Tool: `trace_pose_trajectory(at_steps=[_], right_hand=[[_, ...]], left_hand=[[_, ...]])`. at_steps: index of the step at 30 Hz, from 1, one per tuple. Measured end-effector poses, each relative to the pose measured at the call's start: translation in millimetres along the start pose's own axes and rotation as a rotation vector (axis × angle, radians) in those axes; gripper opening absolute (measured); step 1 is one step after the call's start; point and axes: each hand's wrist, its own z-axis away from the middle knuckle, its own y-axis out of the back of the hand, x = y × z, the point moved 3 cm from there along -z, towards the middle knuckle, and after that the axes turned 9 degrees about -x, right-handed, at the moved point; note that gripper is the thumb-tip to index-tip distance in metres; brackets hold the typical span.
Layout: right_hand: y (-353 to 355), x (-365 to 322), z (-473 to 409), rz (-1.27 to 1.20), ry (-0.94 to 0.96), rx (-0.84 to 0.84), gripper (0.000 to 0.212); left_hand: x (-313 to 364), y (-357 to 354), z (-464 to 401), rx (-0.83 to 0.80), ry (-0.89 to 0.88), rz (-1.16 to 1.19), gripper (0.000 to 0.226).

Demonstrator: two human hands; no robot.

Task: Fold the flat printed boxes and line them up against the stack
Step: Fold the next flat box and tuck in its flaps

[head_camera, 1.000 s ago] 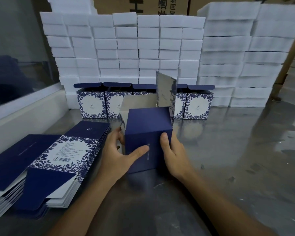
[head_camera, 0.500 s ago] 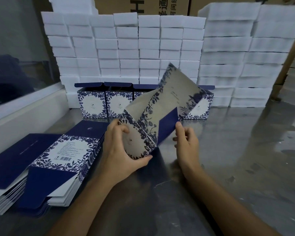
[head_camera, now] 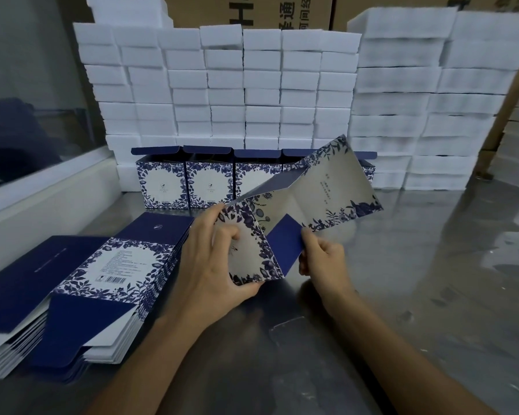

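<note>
— Box (head_camera: 309, 205), where is it?
— Above the table (head_camera: 432, 265), half unfolded, between my hands. My left hand (head_camera: 210, 265) pinches its floral panel; my right hand (head_camera: 324, 259) pinches the blue flap. The rest slants up and right of both grips

The scene is dim and bluish overall. Soft light from above leaves pale, smeared reflections on the metal table (head_camera: 432, 265) at the right of the frame, without hard glare. The white foam blocks (head_camera: 252, 85) at the top centre are the brightest area. Faint shadows sit under the hands. Straight lines bow toward the edges, and the corners look soft and slightly blurred.
</note>
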Motion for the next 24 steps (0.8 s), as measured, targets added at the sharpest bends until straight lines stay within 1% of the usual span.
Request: trace_pose_trajectory(at_steps=[3,6,8,10,14,18,21,23,24], right_hand=[[-12,2,5,-0.02,-0.05,-0.098,0.07],[-20,1,6,-0.102,-0.14,-0.147,0.072],[-20,1,5,-0.124,-0.192,-0.152,0.067],[-19,1,5,-0.111,-0.205,-0.14,0.063],[-22,-1,7,-0.138,-0.183,-0.145,0.07],[-33,-3,13,-0.139,-0.183,-0.316,0.068],[-39,-2,15,-0.197,-0.215,-0.374,0.065],[-37,-2,15,-0.159,-0.199,-0.353,0.063],[-35,-3,15,-0.139,-0.186,-0.316,0.061]], left_hand=[[3,0,0,0.009,0.028,-0.014,0.077],[1,2,0,0.02,0.05,-0.026,0.078],[0,4,0,0.03,0.06,-0.033,0.079],[1,4,0,0.03,0.056,-0.044,0.08],[1,3,1,0.039,0.071,-0.064,0.081],[0,3,1,0.065,0.115,-0.069,0.083],[-1,3,1,0.075,0.12,-0.077,0.092],[-1,2,1,0.076,0.11,-0.082,0.101],[-1,3,1,0.079,0.109,-0.081,0.105]])
